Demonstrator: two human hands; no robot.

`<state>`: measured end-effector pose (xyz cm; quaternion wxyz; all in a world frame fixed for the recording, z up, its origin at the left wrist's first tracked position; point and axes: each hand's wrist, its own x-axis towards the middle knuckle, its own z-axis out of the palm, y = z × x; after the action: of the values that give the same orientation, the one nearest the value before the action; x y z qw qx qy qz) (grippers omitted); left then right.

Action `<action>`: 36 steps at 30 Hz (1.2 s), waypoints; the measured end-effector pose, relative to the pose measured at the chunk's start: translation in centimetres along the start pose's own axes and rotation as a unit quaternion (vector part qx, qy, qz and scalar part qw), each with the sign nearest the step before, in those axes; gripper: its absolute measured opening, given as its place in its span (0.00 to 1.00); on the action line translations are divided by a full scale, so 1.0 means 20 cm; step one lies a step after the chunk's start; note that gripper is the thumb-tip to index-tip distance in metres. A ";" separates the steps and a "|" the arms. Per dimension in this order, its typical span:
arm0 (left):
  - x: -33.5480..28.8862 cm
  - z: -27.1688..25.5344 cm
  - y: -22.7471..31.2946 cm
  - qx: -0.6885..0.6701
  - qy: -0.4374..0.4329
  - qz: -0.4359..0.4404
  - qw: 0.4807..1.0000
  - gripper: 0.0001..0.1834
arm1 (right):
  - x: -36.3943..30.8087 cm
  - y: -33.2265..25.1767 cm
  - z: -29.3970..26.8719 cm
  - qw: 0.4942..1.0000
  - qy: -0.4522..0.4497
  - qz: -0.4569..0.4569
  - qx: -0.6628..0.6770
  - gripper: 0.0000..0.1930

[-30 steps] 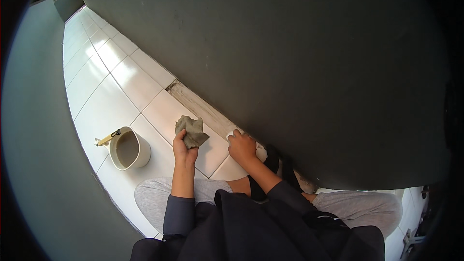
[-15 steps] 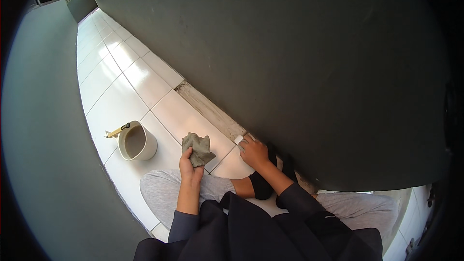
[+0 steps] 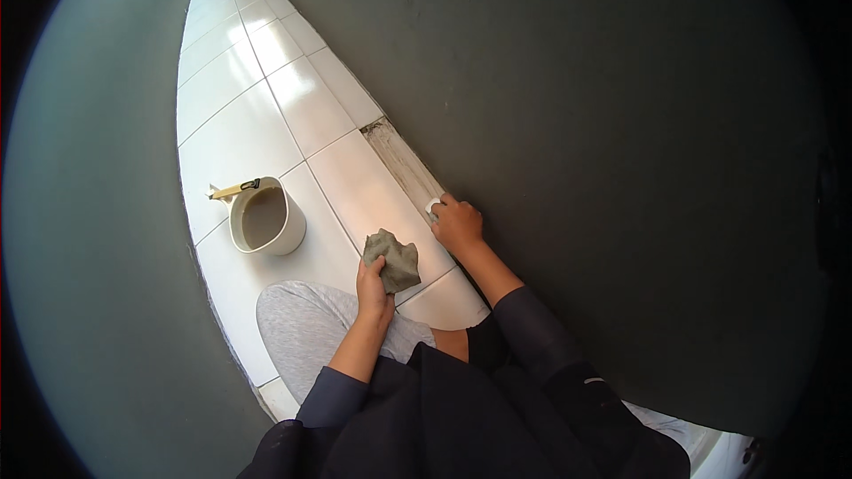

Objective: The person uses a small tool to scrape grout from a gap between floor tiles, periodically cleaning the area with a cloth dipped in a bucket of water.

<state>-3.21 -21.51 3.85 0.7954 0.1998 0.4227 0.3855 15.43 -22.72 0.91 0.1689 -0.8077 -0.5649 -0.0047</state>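
My left hand [image 3: 371,291] is closed around a crumpled grey-green cloth [image 3: 397,264], held above the white floor tiles near my bent left knee. My right hand [image 3: 458,223] reaches to the foot of the dark wall, its fingers closed on a small white piece [image 3: 433,207]. The fingers cover most of that piece, so its kind cannot be made out. It is at the near end of a bare, dirty strip [image 3: 401,160] between the tiles and the wall.
To the left on the tiles [image 3: 240,115] stands a white mug [image 3: 290,229] of cloudy brownish liquid. A yellow tool [image 3: 232,190] with a dark end lies across its handle side. Dark walls [image 3: 603,124] close in on both sides of the narrow floor.
My view has turned. My right hand has moved forward along the wall's foot with the white piece, and more of the tile behind it shows. The cloth stays in my left hand.
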 end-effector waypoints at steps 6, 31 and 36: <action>0.03 -0.07 -0.02 0.048 0.004 0.013 0.999 0.23 | -0.32 -0.05 -0.13 0.998 -0.054 0.032 0.015 0.09; -0.07 0.00 -0.10 0.016 -0.005 -0.042 0.999 0.22 | -0.46 0.04 -0.19 0.998 -0.043 -0.014 0.040 0.10; -0.05 0.00 -0.20 0.112 -0.045 0.006 0.993 0.17 | -0.36 -0.02 -0.12 0.998 -0.058 0.008 0.002 0.12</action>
<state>-1.87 -24.82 1.75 0.7840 0.3075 0.4253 0.3315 12.95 -29.79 1.87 0.1371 -0.8110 -0.5670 0.0449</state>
